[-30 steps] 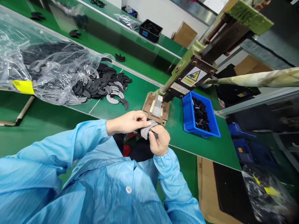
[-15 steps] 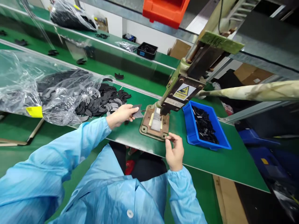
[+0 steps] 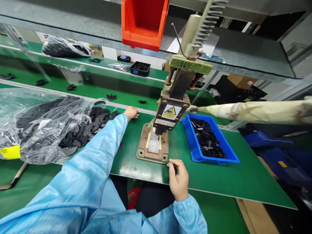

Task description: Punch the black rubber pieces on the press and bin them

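Note:
My left hand is stretched to the far side of the green bench, by the rail along the lower belt. Its fingers are curled closed, and whatever they hold is hidden. My right hand hovers at the front right corner of the press base, thumb and fingertips drawn together; anything between them is too small to make out. A pale metal plate lies on the base under the head of the hand press. Left of my left hand spreads a pile of curved black pieces, spilling from a clear plastic bag.
A blue bin of black parts stands right of the press. The press lever, wrapped in pale tape, sticks out to the right above it. An orange bin hangs overhead. Several black pieces lie on the green belt behind.
My left hand has moved away from the press to the bench's far edge; the grey flat piece it held is out of sight. My right hand stays by the base corner. The view has shifted.

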Motion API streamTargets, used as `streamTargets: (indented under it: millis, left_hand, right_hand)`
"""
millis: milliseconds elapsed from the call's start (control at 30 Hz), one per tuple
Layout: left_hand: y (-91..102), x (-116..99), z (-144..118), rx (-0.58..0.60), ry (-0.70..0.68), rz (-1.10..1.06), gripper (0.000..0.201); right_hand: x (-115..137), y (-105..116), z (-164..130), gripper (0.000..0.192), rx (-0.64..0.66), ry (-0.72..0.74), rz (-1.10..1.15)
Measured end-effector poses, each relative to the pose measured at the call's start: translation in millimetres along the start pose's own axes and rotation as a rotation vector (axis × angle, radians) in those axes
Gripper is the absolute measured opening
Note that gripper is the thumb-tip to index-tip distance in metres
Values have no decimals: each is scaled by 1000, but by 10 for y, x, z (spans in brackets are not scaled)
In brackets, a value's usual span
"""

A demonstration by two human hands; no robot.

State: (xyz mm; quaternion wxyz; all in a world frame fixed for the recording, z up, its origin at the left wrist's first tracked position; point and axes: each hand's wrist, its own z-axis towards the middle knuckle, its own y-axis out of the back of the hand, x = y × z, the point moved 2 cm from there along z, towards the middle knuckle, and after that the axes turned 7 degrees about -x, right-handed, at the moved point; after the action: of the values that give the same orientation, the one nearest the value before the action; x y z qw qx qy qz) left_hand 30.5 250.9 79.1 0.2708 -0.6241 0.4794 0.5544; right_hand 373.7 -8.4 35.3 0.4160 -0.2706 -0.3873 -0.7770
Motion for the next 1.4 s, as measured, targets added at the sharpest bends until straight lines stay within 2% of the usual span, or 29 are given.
streamTargets:
  millis: [67, 133, 233, 333, 400, 467, 567, 700, 833, 900, 1000, 1067, 1133, 1233, 1300, 1400]
  left_hand:
    - [112, 108, -118, -5, -41, 55, 25]
    - [291, 199, -352, 17, -181, 163, 24]
    - [594, 346, -932, 106, -553, 451, 26]
    - [885, 617, -1603, 137, -845, 649, 27]
    - [1066, 858, -1915, 103, -900, 743, 26]
    - [1195, 1091, -2062, 96, -924, 793, 28]
    - [1239, 1325, -2068, 87, -965, 798, 32]
    - [1115, 1391, -1967, 104, -996, 798, 35]
    - [1022, 1364, -1916, 89, -1005, 789, 34]
    - [1014, 1361, -1927, 79, -1001, 774, 33]
    - [1036, 1349, -1980, 42, -996, 762, 31]
    - [1065, 1324, -2020, -62, -973, 772, 28]
    - [1095, 1288, -2055, -218, -935, 772, 27]
    - [1112, 1234, -2089, -417, -856, 755, 33]
    - [1097, 1211, -2079, -437, -800, 767, 38]
    - [1058, 1207, -2001, -289, -774, 775, 38]
  right_hand:
    - [-7, 4, -4, 14, 11, 2, 11]
    - [-12, 0, -2, 14, 21, 8, 27]
    - [1, -16, 6, 13, 28, 21, 51]
    - [46, -4, 15, 13, 40, 30, 53]
    - [74, 57, 57, 13, 58, 34, 32]
    - [73, 187, 165, 15, 57, 30, -17]
    - [-9, 508, 476, 20, -4, 0, -132]
    - [-307, 972, 1088, 29, -48, -89, -322]
    - [-722, 1207, 1633, 32, 113, -234, -534]
    - [-874, 1197, 1825, 37, 232, -283, -622]
    - [-980, 1038, 2080, 42, 362, -283, -717]
    - [-990, 879, 2249, 43, 412, -252, -762]
    - [-974, 717, 2398, 44, 454, -215, -793]
    - [-922, 516, 2521, 44, 503, -168, -828]
    - [-882, 433, 2540, 42, 505, -138, -852]
    - [-866, 411, 2550, 39, 456, -84, -883]
